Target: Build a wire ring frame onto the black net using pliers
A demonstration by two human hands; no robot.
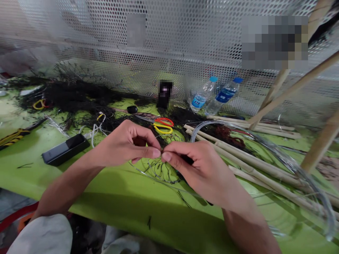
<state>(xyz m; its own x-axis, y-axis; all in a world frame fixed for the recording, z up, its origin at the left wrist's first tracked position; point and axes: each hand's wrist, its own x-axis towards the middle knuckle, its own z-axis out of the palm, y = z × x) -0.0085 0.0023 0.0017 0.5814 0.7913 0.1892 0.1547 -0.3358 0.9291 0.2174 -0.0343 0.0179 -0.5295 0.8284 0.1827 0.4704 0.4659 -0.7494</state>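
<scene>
Over the green table my left hand (129, 144) is closed in a pinch, thumb against fingertips. My right hand (197, 162) pinches too, and the fingertips of both nearly meet. Whatever lies between them is too small to make out. Just below and behind the fingers rests a loose ring of thin wire (165, 173) with short black strands on it. Scissors (163, 127) with red and yellow handles lie a little beyond the hands. A coil of clear line (202, 127) curves away to the right of my right hand.
Bamboo poles (249, 165) cover the right side. Two water bottles (224, 95) lean against the perforated metal screen (106, 38). Heaps of black strands (76, 95) fill the back left. A dark box (66, 150), a white cable (94, 132) and yellow-black handled pliers (16, 135) lie left.
</scene>
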